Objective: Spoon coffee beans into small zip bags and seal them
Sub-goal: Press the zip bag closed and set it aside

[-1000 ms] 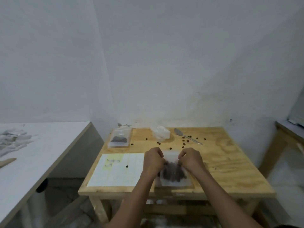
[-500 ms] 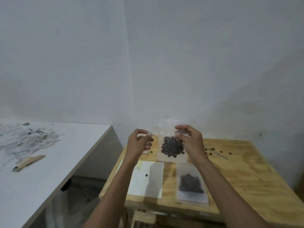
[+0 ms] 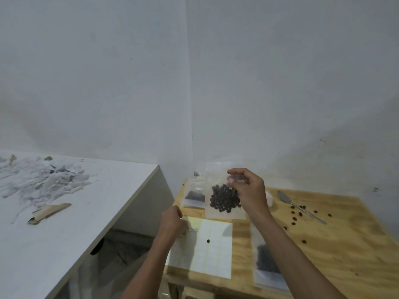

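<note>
1. Debris (image 3: 41,180), pale and shredded, lies on the white table (image 3: 90,212) at the 9 o'clock side of the view, with a tan scrap (image 3: 49,212) just at its 6 o'clock.
2. Left hand (image 3: 172,221) sits low over the 9 o'clock edge of the white sheet (image 3: 211,244); its fingers curl inward, but whether they pinch the sheet or hold nothing cannot be told from this angle.
3. One loose bean (image 3: 208,241) rests on that sheet, which lies flat on the wooden table (image 3: 345,251).
4. A filled bag (image 3: 194,196) lies at the table's far 10 o'clock corner.
5. Right hand (image 3: 248,188) is raised above the table, thumb and fingers pinching the upper right part of a clear zip bag (image 3: 224,197); the bag hangs upright, dark beans gathered in its lower half.
6. Another filled bag (image 3: 267,262) lies flat near the front edge, at 6 o'clock from the raised one, partly behind the right forearm.
7. Spoon (image 3: 300,207) lies at 3 o'clock from the right hand, bowl toward the wall, amid scattered beans (image 3: 298,212).
</note>
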Motion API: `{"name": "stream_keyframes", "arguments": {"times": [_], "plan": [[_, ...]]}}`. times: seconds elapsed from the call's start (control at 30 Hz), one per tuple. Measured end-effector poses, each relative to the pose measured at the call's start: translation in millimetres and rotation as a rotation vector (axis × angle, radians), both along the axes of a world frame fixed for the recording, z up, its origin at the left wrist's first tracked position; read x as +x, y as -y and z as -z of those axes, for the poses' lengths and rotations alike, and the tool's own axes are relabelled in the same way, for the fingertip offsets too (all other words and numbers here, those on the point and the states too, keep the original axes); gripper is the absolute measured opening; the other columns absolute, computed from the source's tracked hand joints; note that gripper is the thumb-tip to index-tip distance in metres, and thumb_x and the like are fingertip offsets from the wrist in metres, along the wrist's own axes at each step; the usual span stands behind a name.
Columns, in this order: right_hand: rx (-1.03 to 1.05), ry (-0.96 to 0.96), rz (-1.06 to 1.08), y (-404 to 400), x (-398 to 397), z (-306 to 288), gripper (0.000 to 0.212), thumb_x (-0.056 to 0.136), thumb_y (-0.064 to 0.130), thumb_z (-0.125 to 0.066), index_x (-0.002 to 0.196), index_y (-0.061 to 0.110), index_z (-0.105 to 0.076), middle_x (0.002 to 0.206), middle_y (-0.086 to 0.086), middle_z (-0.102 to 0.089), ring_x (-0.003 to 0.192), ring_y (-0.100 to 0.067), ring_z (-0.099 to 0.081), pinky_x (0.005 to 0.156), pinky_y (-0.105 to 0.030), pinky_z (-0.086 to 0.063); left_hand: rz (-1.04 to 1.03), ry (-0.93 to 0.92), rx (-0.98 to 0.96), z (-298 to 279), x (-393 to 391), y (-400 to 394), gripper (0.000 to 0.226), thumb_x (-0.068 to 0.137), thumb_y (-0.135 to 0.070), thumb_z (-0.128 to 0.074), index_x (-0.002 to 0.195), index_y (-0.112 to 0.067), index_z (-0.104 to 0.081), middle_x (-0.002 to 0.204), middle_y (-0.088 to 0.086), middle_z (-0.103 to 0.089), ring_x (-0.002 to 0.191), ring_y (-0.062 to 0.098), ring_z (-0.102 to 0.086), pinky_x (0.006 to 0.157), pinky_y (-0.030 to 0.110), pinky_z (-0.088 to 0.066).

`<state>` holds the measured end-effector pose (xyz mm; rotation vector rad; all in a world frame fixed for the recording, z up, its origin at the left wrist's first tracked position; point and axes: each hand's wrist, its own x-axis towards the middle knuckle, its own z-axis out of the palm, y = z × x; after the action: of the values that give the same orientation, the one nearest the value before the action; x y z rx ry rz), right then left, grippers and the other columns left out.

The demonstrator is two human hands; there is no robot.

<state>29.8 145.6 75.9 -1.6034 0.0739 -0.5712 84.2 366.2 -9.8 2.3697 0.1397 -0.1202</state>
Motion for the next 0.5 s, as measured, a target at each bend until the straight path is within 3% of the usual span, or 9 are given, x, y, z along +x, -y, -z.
{"name": "stream_keyframes", "arguments": {"times": [0.17,0.3,0.4,0.5], "plan": [[-0.001,0.000,-0.019,0.7,2.4,4.8,0.022,0.091,0.002,-0.070,0.092,0.023,-0.077,0.088,0.002,-0.074,0.077,-0.002,-0.069,0.066,-0.013,-0.052,-0.063,0.042,0.009,1.9,1.4,4.9,0.021,0.085,0.005,-0.063,0.090,-0.014,-0.056,0.082,-0.001,-0.053,0.085,0.027,-0.068,0.071,0.037,-0.060],[-0.011,-0.011,-0.017,1.6,1.8,10.8,0.021,0.092,0.004,-0.069,0.094,0.023,-0.077,0.089,0.003,-0.074,0.079,-0.005,-0.070,0.069,-0.013,-0.052,-0.146,0.071,-0.115,1.0,-1.9,2.6,0.019,0.087,-0.001,-0.068,0.090,-0.018,-0.059,0.090,0.005,-0.066,0.078,0.023,-0.071,0.072,0.041,-0.063],[-0.008,-0.016,0.008,1.7,0.8,15.7,0.023,0.092,0.005,-0.069,0.097,0.026,-0.077,0.093,0.004,-0.075,0.086,-0.009,-0.071,0.072,-0.011,-0.051,-0.232,0.303,-0.457,-15.0,-10.7,12.2,0.022,0.087,-0.006,-0.075,0.100,-0.019,-0.063,0.090,0.006,-0.072,0.077,0.019,-0.069,0.064,0.031,-0.056],[0.005,-0.033,0.014,-0.8,-0.4,17.8,0.024,0.092,0.007,-0.070,0.099,0.028,-0.077,0.098,0.007,-0.076,0.088,-0.002,-0.069,0.074,-0.012,-0.050,-0.269,0.542,-0.830,-47.8,-28.3,40.3,0.024,0.087,-0.008,-0.078,0.105,-0.018,-0.064,0.084,0.005,-0.070,0.081,0.019,-0.068,0.072,0.027,-0.054]]}}
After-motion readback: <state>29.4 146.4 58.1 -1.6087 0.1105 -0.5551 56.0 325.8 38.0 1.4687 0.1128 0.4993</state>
